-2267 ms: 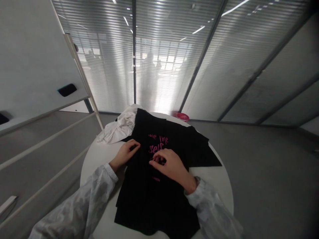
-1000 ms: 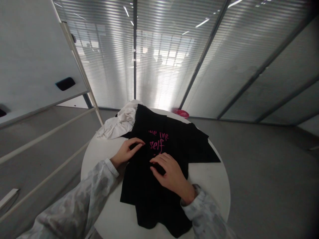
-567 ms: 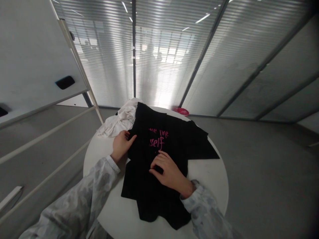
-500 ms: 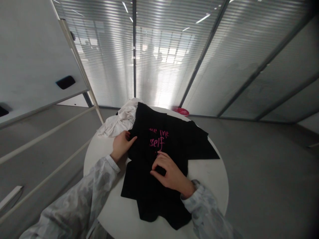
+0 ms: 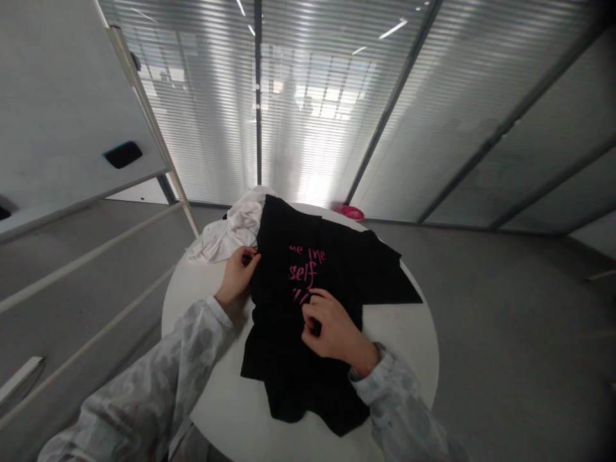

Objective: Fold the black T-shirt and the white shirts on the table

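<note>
Black cotton fills the middle of the frame: a black T-shirt with pink lettering lies spread over a round white tabletop, its hem hanging toward the lower centre. A crumpled white garment sits at the upper left edge of the tabletop, touching the shirt's far left corner. A small pink basket peeks out just behind the shirt's far edge, slightly right of centre. Frosted glass partitions with horizontal blinds fill the whole top of the frame, and a white board on a frame leans at the upper left. Grey floor surrounds the tabletop.

Both forearms enter from the bottom of the frame in pale patterned sleeves. The left hand rests at the shirt's left edge, just below the white garment, its fingers curled and pinching the black fabric there. The right hand lies on the middle of the shirt, just below the pink lettering, knuckles up, its fingers bent inward and bunching a fold of the cloth.
</note>
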The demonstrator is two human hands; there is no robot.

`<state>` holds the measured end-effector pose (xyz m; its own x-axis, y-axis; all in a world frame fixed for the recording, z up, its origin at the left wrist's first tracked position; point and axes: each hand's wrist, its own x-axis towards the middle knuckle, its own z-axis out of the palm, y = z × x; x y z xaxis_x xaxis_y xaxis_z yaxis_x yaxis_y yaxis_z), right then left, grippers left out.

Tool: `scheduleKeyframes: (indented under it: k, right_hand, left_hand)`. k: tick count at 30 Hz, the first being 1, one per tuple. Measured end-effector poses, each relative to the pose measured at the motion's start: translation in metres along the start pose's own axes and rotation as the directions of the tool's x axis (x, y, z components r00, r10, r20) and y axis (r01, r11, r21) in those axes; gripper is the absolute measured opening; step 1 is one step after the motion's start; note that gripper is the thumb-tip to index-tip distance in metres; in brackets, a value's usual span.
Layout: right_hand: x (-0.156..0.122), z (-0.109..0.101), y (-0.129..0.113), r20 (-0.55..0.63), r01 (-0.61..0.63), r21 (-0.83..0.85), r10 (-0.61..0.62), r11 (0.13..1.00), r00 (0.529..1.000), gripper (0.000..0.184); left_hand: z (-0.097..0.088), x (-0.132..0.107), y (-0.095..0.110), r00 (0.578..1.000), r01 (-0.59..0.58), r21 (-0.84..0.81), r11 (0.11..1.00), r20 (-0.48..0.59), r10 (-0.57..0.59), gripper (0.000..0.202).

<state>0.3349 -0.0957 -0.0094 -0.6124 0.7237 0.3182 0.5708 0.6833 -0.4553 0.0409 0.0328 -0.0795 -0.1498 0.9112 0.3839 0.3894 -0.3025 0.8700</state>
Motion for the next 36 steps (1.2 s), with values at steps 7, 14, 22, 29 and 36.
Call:
scheduleKeyframes:
  k: [7, 14, 22, 29, 36]
  right_hand:
    - [0.000, -0.013, 0.004, -0.011, -0.044, -0.144, 0.043, 0.989, 0.999, 0.021]
    - [-0.001, 0.009, -0.049, 0.115, 0.290, 0.012, -0.289, 0.957, 0.950, 0.021]
    - [0.004, 0.049, -0.077, 0.228, 0.222, -0.274, -0.161, 0.936, 0.960, 0.022]
    - [0.006, 0.053, -0.083, 0.119, 0.333, -0.068, -0.324, 0.940, 0.939, 0.005]
    - [-0.003, 0.064, -0.088, 0.244, 0.393, 0.103, -0.406, 0.914, 0.880, 0.015]
  left_hand:
    - [-0.001, -0.005, 0.006, 1.000, 0.024, -0.084, 0.996, -0.004, -0.024, 0.031]
    - [-0.001, -0.007, 0.005, 0.999, -0.021, -0.041, 0.999, 0.039, 0.022, 0.028]
    - [-0.001, -0.006, 0.003, 0.996, -0.019, -0.009, 1.000, 0.084, 0.020, 0.028]
    - [-0.001, -0.005, 0.000, 0.997, -0.052, 0.014, 0.999, 0.064, 0.051, 0.029]
    - [-0.002, -0.001, -0.011, 0.997, -0.079, 0.066, 0.995, 0.030, 0.077, 0.033]
